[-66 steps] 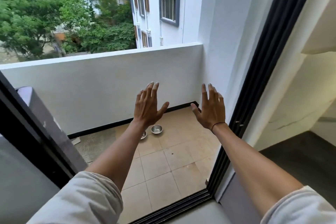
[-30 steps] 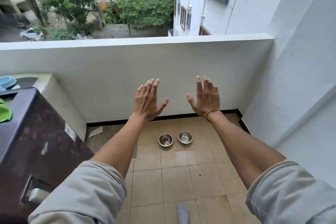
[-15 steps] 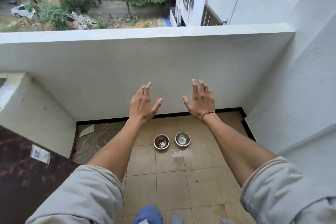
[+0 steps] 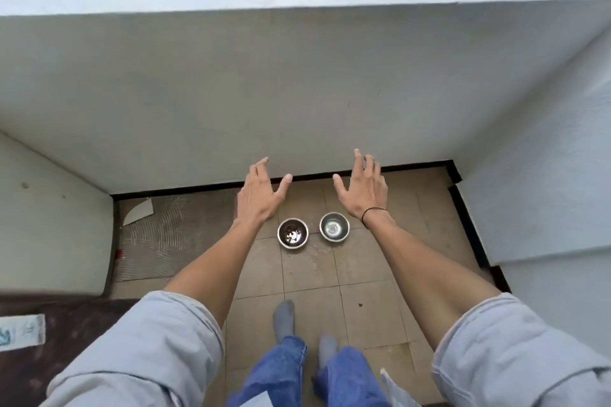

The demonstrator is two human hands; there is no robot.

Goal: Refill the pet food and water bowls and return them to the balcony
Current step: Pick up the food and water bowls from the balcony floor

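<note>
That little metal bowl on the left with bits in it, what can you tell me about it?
The left bowl is small, round and shiny, apparently steel, standing upright on the beige tiled floor. Its dark inside holds only a few brown and pale bits, probably pet food. It stands close beside a similar bowl, with a narrow gap between them, near the balcony wall. Nothing touches it; both hands are held above it, open.

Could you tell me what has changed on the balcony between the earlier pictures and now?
The person has stepped from the doorway onto the balcony and tilted the view down, so the two steel bowls, food bowl and water bowl, now lie just below the hands. The left hand and right hand have lowered toward them. Nothing was taken hold of; both hands stay open, and the bowls remain side by side on the tiles.
</note>
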